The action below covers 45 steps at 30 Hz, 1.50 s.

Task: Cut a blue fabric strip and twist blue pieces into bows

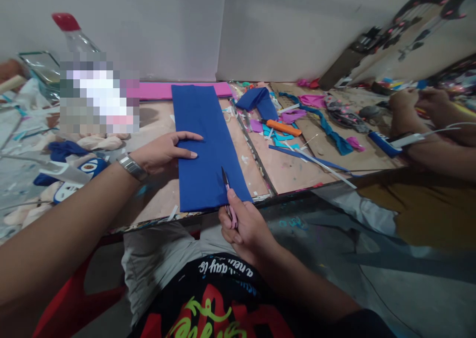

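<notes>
A long folded piece of blue fabric point(203, 115) lies across the wooden table, its near end at the front edge. My left hand point(173, 152) rests on its left side, fingers stretched out flat and thumb apart. In my right hand point(243, 224) is a pair of scissors point(230, 209) with pink handles, held at the near right corner of the fabric. The dark blades point away from me over the blue surface and look closed. Behind, the fabric's far end overlaps a folded pink cloth point(156, 91).
To the right lie a folded blue strip point(260, 102), an orange cutter point(283, 128), scraps and a teal twisted band point(330, 132). Another person's arms point(427, 115) are at the far right, near a blue-and-white glue gun point(386, 143). A second glue gun point(80, 174) and a bottle point(80, 40) stand left.
</notes>
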Tool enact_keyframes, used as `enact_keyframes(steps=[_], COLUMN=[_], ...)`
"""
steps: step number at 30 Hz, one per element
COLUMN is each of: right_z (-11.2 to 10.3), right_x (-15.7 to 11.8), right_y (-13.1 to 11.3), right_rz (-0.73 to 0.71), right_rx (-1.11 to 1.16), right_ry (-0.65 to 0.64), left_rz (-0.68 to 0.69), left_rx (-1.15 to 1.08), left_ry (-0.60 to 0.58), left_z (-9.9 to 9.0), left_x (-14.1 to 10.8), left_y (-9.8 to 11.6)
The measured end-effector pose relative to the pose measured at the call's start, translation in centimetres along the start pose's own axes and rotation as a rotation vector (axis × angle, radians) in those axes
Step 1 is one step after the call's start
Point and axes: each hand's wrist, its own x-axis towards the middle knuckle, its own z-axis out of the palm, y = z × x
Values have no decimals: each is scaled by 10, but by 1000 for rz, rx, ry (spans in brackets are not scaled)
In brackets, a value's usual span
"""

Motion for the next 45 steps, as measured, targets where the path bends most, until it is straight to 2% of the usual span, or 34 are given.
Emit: enact_keyframes(steps=[13, 36, 42, 45], right_z=[10, 9, 11, 12], right_x=[6, 8, 9, 11], right_y=[-3, 0, -1, -3], right_rz=[-9, -18, -25, 0], right_rx=[22, 19, 36, 47], right_ry=[161, 166, 199, 259], left_rz=[4, 13, 21, 21], left_rx=[-7, -18, 7, 28], left_ry=[-55, -44, -53, -54], left_z=[0, 1, 2, 2], left_x=[-1, 0, -1, -2], left_y=[-5, -5, -5, -4])
